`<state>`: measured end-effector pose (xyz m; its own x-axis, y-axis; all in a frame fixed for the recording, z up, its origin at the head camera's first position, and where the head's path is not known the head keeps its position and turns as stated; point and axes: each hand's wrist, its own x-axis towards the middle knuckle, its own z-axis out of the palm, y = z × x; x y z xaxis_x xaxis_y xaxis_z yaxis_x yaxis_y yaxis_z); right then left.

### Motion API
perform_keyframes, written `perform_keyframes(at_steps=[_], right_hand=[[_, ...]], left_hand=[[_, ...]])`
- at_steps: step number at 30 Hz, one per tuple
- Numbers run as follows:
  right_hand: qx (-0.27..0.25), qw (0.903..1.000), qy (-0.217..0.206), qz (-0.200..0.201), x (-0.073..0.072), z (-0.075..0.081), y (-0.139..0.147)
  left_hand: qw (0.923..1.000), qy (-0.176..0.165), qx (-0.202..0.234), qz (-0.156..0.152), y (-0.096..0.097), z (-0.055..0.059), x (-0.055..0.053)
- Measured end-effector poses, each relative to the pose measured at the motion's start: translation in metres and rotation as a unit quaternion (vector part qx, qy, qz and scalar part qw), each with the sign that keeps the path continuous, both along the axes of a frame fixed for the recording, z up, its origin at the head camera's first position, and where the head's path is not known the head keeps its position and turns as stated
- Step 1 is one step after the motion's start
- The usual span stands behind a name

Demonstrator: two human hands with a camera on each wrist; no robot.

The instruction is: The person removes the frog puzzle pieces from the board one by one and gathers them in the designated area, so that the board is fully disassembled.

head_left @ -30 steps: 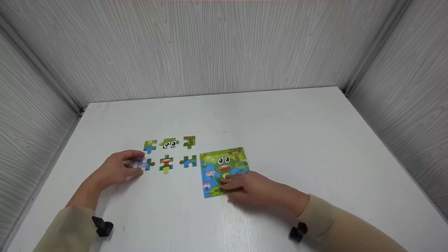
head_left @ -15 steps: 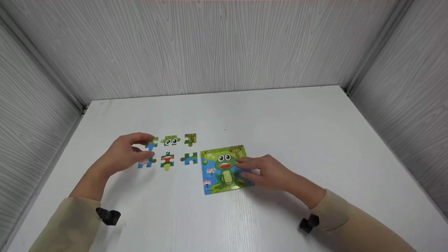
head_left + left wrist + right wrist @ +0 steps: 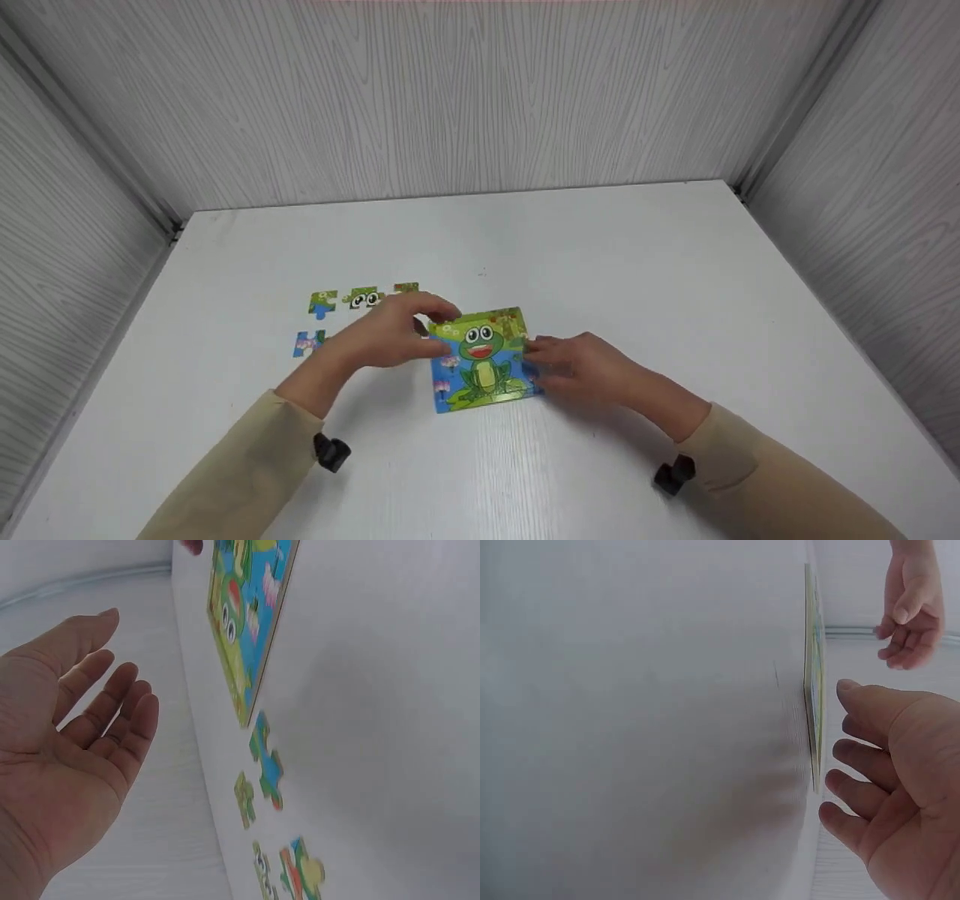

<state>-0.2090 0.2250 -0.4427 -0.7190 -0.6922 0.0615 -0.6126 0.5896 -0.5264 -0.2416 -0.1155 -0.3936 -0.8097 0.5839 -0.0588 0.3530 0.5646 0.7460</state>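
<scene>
A square frog picture puzzle board (image 3: 484,367) lies flat on the white table. My left hand (image 3: 390,331) hovers over its left edge with thumb and fingers apart, and the left wrist view shows nothing in its loosely bent fingers. At the board's right edge is my right hand (image 3: 592,367), its fingers spread and relaxed, with nothing in its grasp. Left of the board lie loose jigsaw pieces, among them a green-blue corner piece (image 3: 322,302) and a piece with frog eyes (image 3: 364,298). My left hand and forearm partly cover the nearer pieces in the head view.
A pink-flower jigsaw piece (image 3: 306,344) lies in the lower row at the left. In the left wrist view, a blue-green piece (image 3: 268,769) lies close to the board's corner. Grey wood-grain panels (image 3: 465,97) enclose the table at the back and sides.
My left hand has moved right from the loose pieces to above the board's left edge. My right hand has slid off the frog picture to the board's right edge.
</scene>
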Motion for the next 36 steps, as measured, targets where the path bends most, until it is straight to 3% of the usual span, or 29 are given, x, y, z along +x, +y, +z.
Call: perform_keyframes(at_steps=[5,9,14,20,27,36], right_hand=[[0.026,0.9982,0.039,0.038,0.007,0.001,0.004],[0.049,0.9941,0.072,0.065,0.012,0.0,0.007],[0.063,0.9912,0.086,0.079,0.015,-0.002,0.008],[0.074,0.9919,0.07,0.076,0.016,-0.003,0.005],[0.088,0.9908,0.064,0.081,0.02,-0.005,0.004],[0.073,0.9924,0.061,0.079,0.02,-0.007,0.008]], left_hand=[[0.9987,-0.022,-0.008,-0.046,0.035,-0.014,-0.005],[0.9977,-0.022,-0.022,-0.061,0.051,-0.026,-0.01],[0.9945,-0.035,-0.03,-0.094,0.063,-0.037,-0.015],[0.9896,-0.006,-0.046,-0.136,0.065,-0.043,-0.016],[0.9899,-0.022,-0.063,-0.125,0.065,-0.048,-0.01],[0.988,-0.013,-0.077,-0.133,0.068,-0.051,-0.015]])
